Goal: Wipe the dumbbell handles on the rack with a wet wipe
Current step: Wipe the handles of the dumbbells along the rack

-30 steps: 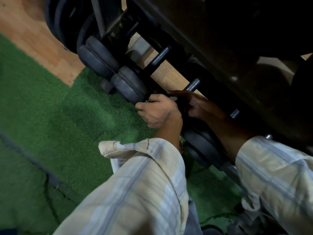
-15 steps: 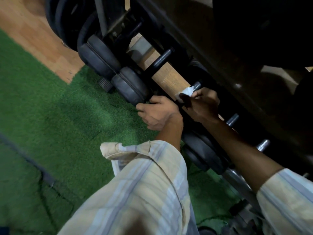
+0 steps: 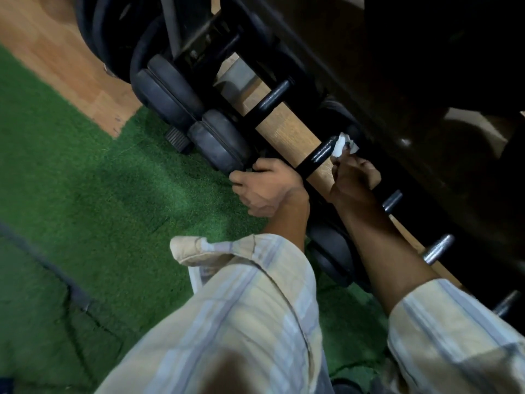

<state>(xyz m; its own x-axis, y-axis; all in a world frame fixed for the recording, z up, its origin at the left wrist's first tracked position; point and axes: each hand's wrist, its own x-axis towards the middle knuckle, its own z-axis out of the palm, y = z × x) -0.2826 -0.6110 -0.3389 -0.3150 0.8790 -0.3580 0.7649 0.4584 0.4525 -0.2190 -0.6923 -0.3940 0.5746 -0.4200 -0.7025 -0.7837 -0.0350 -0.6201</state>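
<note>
Several black dumbbells lie side by side on the low rack (image 3: 287, 129), which runs diagonally from upper left to lower right. My right hand (image 3: 353, 177) pinches a crumpled white wet wipe (image 3: 342, 145) against the far end of a glossy dark dumbbell handle (image 3: 316, 156). My left hand (image 3: 265, 189) is closed on the near end of that same dumbbell, where its head is hidden under my fingers. Another dark handle (image 3: 270, 100) lies further left, bare.
Green artificial turf (image 3: 113, 194) covers the floor at left, with wood flooring (image 3: 65, 64) beyond it. Round rubber dumbbell heads (image 3: 218, 143) line the rack's front. Metal handles (image 3: 437, 250) stick out at lower right. A dark upper shelf (image 3: 397, 66) overhangs the rack.
My right hand has slid up the handle toward its far end with the wipe, uncovering the glossy handle below it. My left hand has stayed put.
</note>
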